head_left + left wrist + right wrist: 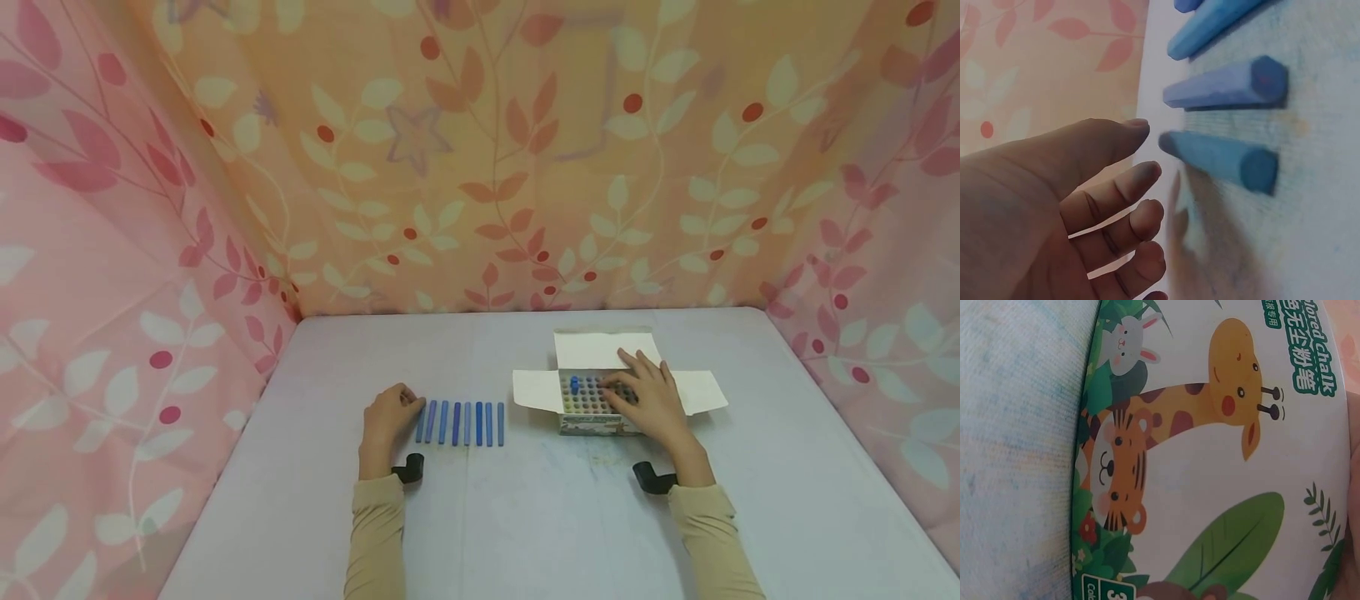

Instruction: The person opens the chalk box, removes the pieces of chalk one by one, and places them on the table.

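Several blue and violet chalk sticks lie side by side in a row on the table. My left hand is at the row's left end, thumb and fingers loosely bent. In the left wrist view, its fingertips are close to the end of a teal-blue chalk stick, with nothing between them. My right hand reaches over the open chalk box, thumb and forefinger low among the chalk ends; I cannot tell whether they pinch one. A blue chalk stick pokes up above the others in the box.
The box's white flaps spread out to the left, right and back. Its front, printed with a giraffe and a tiger, fills the right wrist view. Faint chalk smudges mark the white tablecloth. Patterned curtains surround the table.
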A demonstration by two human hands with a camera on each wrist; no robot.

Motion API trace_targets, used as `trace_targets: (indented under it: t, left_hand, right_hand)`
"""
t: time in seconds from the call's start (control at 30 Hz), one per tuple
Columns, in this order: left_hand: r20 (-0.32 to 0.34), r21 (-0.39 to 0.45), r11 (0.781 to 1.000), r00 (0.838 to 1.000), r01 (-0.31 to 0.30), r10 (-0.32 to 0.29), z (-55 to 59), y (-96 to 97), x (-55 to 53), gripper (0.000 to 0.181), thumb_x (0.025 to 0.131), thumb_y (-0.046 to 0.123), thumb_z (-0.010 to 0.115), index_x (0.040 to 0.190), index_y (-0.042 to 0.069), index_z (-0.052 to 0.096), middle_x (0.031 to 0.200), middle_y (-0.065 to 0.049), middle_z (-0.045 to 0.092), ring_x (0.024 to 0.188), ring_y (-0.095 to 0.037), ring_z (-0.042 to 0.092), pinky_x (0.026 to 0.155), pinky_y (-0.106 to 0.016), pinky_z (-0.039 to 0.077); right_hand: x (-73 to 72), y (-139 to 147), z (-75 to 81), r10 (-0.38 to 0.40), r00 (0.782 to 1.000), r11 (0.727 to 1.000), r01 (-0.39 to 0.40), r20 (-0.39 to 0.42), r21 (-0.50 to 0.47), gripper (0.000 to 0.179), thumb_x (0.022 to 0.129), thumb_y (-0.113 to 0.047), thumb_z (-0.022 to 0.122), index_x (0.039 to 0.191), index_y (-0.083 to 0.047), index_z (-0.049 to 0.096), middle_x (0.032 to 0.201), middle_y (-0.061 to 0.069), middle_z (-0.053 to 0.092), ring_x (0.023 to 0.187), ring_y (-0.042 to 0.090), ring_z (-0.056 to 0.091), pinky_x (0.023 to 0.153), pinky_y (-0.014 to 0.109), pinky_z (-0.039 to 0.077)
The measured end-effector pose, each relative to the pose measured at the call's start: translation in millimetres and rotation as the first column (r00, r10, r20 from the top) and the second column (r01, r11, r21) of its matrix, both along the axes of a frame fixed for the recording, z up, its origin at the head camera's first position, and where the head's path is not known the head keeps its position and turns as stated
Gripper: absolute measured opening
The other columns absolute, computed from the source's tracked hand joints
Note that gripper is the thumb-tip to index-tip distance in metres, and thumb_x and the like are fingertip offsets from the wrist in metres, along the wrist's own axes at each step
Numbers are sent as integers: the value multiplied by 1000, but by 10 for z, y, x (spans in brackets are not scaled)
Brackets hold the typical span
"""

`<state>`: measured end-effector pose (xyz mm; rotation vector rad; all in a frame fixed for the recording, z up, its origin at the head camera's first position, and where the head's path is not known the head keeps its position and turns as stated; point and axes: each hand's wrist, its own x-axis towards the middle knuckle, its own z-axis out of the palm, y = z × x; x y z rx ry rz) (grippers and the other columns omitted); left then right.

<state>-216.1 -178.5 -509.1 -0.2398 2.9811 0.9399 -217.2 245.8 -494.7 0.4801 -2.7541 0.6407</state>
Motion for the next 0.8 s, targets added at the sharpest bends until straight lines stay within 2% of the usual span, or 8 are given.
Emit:
trace_targets:
  t: [0.17,0.33,0.57,0.8]
  left_hand:
    - [-54,-8,1000,998,18,-19,59,71,-5,25,85,33,64,88,9,64,76,-3,62,71,-19,56,73,-44,42]
    - [-139,-27,999,989,47,-50,114,186,-13,23,84,33,66,86,10,65,69,0,58,62,-15,51,62,-37,40]
    - [-249,-37,996,965,76,-83,251,434,1,18,84,29,67,85,11,65,68,1,57,57,-13,47,61,-36,38]
    - [-347,-39,991,928,126,-132,320,749,12,14,84,28,67,85,15,65,70,3,56,59,-11,44,61,-32,34]
  right_hand:
    - [3,2,-6,-1,1000,1000,1,4,-5,17,83,-34,67,96,-22,68,145,15,37,135,42,22,107,61,4]
    - [-11,7,-23,-2,1000,1000,2,9,-2,17,84,-35,66,96,-23,68,145,14,36,135,41,22,108,60,3]
    - [-18,12,-26,-1,1000,1000,1,8,-10,16,84,-35,67,95,-24,68,145,14,36,136,41,22,108,60,2]
    - [-22,14,-35,0,1000,1000,0,5,-9,16,83,-35,67,95,-24,68,145,14,37,135,41,22,108,60,3]
